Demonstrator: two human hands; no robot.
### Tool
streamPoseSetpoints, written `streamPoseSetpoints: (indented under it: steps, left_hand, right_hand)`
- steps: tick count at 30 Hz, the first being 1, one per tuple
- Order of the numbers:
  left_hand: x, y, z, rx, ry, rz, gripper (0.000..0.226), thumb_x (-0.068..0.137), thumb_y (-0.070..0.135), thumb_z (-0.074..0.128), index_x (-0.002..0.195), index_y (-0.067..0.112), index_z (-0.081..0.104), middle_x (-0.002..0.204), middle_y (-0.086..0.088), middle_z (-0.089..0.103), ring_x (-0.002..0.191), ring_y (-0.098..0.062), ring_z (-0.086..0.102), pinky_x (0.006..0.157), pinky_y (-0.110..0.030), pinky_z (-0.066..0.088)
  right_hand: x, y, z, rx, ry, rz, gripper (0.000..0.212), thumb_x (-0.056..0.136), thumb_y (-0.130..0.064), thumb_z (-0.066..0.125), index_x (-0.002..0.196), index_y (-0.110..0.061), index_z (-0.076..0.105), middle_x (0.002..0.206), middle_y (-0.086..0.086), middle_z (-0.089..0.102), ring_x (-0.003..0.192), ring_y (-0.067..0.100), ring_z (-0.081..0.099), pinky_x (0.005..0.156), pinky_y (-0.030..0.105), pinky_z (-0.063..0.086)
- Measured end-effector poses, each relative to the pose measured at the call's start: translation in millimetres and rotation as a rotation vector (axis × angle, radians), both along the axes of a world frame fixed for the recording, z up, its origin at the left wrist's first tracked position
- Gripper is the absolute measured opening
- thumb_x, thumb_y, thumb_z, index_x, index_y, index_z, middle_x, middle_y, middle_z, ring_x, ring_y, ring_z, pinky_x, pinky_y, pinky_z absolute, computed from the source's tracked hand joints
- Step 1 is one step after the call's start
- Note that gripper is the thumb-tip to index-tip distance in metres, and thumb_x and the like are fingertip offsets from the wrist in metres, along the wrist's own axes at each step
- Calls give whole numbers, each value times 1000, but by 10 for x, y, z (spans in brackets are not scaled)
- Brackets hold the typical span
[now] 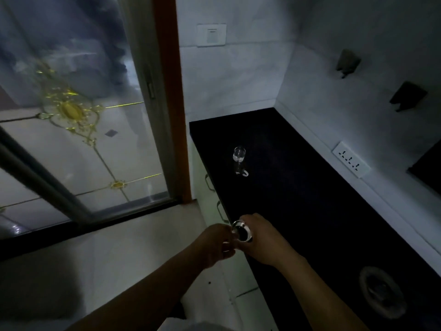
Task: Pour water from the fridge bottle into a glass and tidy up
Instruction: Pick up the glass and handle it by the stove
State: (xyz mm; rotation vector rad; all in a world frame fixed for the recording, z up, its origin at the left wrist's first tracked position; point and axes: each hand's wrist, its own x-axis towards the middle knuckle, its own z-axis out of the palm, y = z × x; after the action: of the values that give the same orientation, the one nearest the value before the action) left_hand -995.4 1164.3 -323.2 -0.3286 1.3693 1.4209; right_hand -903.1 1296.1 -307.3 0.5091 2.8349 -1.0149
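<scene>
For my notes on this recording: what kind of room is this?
Probably a home kitchen: a dark countertop carrying a glass, drawer handles below it, and a wall socket behind.

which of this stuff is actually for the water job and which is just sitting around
On the job: bottle, held by left hand and right hand; glass on counter.
Lying about: wall socket, switch plate, two wall brackets, round object.

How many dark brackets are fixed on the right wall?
2. One dark bracket is higher and farther along the wall; the other is lower and nearer. More may lie outside view.
</scene>
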Motion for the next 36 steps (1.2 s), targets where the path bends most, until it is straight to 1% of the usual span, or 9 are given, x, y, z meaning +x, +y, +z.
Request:
streamPoseSetpoints:
  steps: [4,10,13,15,20,23,28,32,36]
  left_hand:
    - [-533,209,-67,-49,33,-134,31,86,-11,49,107,6,64,106,-15,66,88,-26,63,72,-33,53]
    - [-1117,624,-245,-102,27,-179,30,90,-5,53,116,7,62,104,-13,66,91,-25,62,86,-37,53]
    - [-1300,829,-330,-125,63,-214,27,90,-4,52,111,6,65,101,-13,66,90,-23,60,72,-30,53]
    - [-1418,972,-405,-151,104,-232,21,90,-4,52,99,8,66,94,-12,65,84,-22,60,67,-28,51]
    - [-1728,1265,-706,-191,233,-358,21,91,-6,48,95,8,64,95,-16,63,86,-26,59,75,-33,50]
    - [-1883,1397,-782,-203,302,-434,19,93,-5,46,86,8,58,84,-15,58,79,-26,57,65,-29,46]
    - [-2070,1562,-1007,-214,300,-466,23,94,-2,47,80,11,58,74,-7,57,65,-16,55,61,-24,47]
    - [-2229,1621,-1133,-235,325,-453,17,92,4,51,89,17,62,79,-1,60,66,-12,56,61,-25,49]
    - [-2355,1671,-1180,-236,345,-492,16,95,6,50,93,15,62,82,-1,61,68,-12,59,62,-26,52]
  right_hand:
    - [-413,111,-93,-10,5,-82,35,73,-44,80,87,-32,51,96,-6,55,83,6,56,70,24,50]
    - [-902,421,-351,-19,9,-175,28,76,-43,73,87,-33,50,96,-6,55,83,6,53,69,27,46]
    - [-1080,603,-476,-24,-14,-212,45,76,-37,79,110,-19,57,106,-2,53,90,14,57,76,32,51]
    - [-1215,714,-543,-10,-17,-216,49,76,-36,79,113,-13,57,107,0,53,90,17,57,77,33,52]
    - [-1525,970,-766,-6,-48,-209,48,77,-30,79,114,-11,56,109,4,54,91,20,55,74,30,44]
    - [-1662,1101,-897,3,-79,-211,46,76,-30,80,108,-10,54,107,4,53,88,19,53,69,28,39]
    - [-1882,1197,-1099,-16,-106,-304,39,78,-32,76,100,-10,53,105,8,55,87,24,56,71,33,47]
    - [-2026,1150,-1251,-36,-114,-394,30,80,-30,70,93,-10,52,99,9,57,83,24,55,69,38,50]
    - [-2134,1126,-1364,-8,-132,-446,23,85,-29,63,93,-10,52,97,7,58,83,21,53,69,35,49]
